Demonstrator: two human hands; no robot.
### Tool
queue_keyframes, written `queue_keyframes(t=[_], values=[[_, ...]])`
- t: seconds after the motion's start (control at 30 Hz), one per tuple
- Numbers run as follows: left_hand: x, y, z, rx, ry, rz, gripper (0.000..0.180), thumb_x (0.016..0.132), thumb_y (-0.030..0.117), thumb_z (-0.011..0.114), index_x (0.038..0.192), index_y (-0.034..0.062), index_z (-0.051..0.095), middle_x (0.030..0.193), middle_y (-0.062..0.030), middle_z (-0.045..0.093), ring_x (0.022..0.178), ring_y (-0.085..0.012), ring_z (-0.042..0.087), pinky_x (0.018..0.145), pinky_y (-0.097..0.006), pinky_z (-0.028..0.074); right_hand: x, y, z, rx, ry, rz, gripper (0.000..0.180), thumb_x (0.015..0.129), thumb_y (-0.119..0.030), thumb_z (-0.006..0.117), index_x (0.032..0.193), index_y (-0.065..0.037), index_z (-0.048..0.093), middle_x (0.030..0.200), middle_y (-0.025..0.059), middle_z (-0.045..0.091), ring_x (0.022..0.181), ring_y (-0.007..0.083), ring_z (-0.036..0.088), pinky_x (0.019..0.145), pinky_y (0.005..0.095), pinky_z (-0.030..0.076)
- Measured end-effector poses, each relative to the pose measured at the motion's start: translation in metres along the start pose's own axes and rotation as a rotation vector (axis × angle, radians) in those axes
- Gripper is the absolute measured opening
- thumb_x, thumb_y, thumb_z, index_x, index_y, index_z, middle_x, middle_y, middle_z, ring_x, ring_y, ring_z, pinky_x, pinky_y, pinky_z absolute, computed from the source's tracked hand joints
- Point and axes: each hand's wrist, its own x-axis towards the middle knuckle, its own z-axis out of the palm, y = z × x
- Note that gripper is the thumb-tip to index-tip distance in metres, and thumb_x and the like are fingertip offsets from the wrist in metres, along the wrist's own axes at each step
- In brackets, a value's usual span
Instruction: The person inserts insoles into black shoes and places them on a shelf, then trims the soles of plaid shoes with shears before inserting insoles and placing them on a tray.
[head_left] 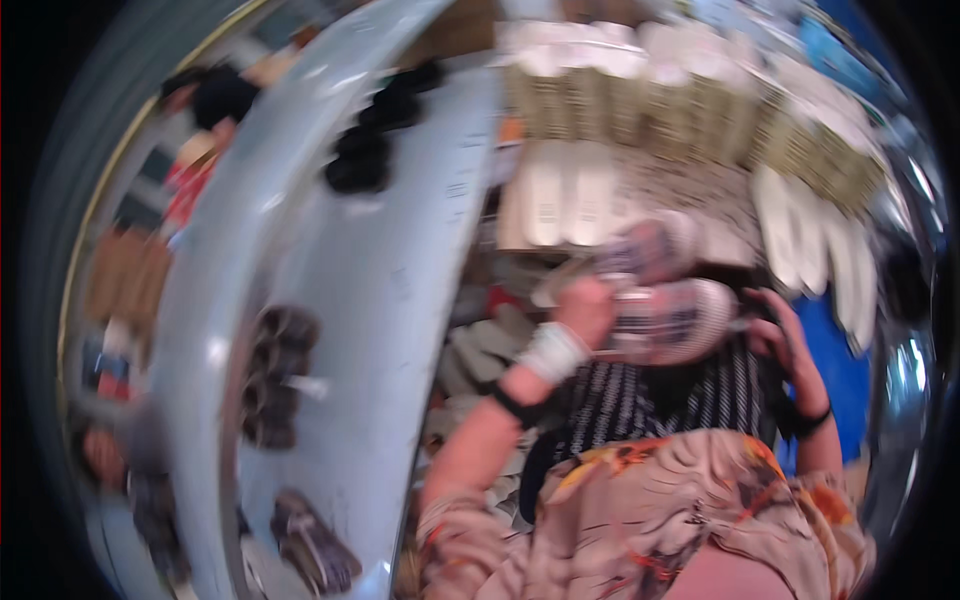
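Observation:
A pair of plaid shoes in pink, white and dark tones is in front of me, blurred by motion: one shoe (650,247) lies beyond the other shoe (680,322). My left hand (588,312), with a white wrap at the wrist, is closed on the pair at their left end. Beside the right end of the nearer shoe is my right hand (783,335). Its fingers look curved and apart, and I make out nothing held in them. Below the shoes, a dark striped cloth (650,400) covers my lap.
Stacked cream insoles (580,100) stand in rows at the back, with loose pale insoles (567,195) before them. Along the left runs a pale blue-grey bench (370,330) bearing dark shoes (275,375). Other people (205,150) are beyond it. Something blue (835,370) lies at right.

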Motion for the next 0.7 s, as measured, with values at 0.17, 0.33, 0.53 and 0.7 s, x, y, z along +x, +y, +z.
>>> queue_keyframes(t=[0.17, 0.33, 0.53, 0.7], values=[[-0.021, -0.01, -0.042, -0.093, -0.081, 0.066, 0.023, 0.071, 0.009, 0.054, 0.091, 0.0044, 0.063, 0.089, -0.0144, 0.062, 0.086, -0.0328, 0.055, 0.082, -0.04, 0.04, 0.01, -0.021, 0.025, -0.533, -0.035, -0.422, 0.053, 0.063, -0.031, 0.073, 0.108, -0.009, 0.054, 0.081, 0.0087, 0.057, 0.073, 0.0229, 0.056, 0.066, 0.0299, 0.045], [-0.004, 0.0, -0.035, -0.15, -0.229, 0.095, 0.023, 0.071, 0.012, 0.058, 0.092, 0.0053, 0.063, 0.095, -0.0114, 0.062, 0.09, -0.0305, 0.056, 0.092, -0.04, 0.033, 0.006, -0.026, 0.014, -0.804, 0.003, -0.446, 0.056, 0.063, -0.04, 0.07, 0.108, -0.011, 0.053, 0.085, 0.009, 0.057, 0.081, 0.0268, 0.057, 0.068, 0.0349, 0.045], [0.006, -0.005, -0.02, -0.285, -0.353, 0.019, 0.025, 0.073, 0.007, 0.055, 0.097, 0.0029, 0.061, 0.096, -0.0141, 0.062, 0.093, -0.0312, 0.057, 0.085, -0.035, 0.041, 0.007, -0.004, 0.002, -0.885, 0.047, -0.414, 0.048, 0.068, -0.034, 0.068, 0.106, -0.009, 0.053, 0.076, 0.0104, 0.058, 0.069, 0.0305, 0.058, 0.058, 0.0375, 0.047], [0.026, -0.005, -0.015, -0.27, -0.435, -0.103, 0.026, 0.075, 0.0, 0.05, 0.1, -0.0003, 0.058, 0.098, -0.0168, 0.061, 0.092, -0.0299, 0.059, 0.079, -0.031, 0.045, -0.006, 0.008, -0.008, -0.655, -0.024, -0.101, 0.051, 0.066, -0.034, 0.07, 0.106, -0.007, 0.052, 0.08, 0.0091, 0.059, 0.069, 0.0278, 0.059, 0.061, 0.0349, 0.047]])
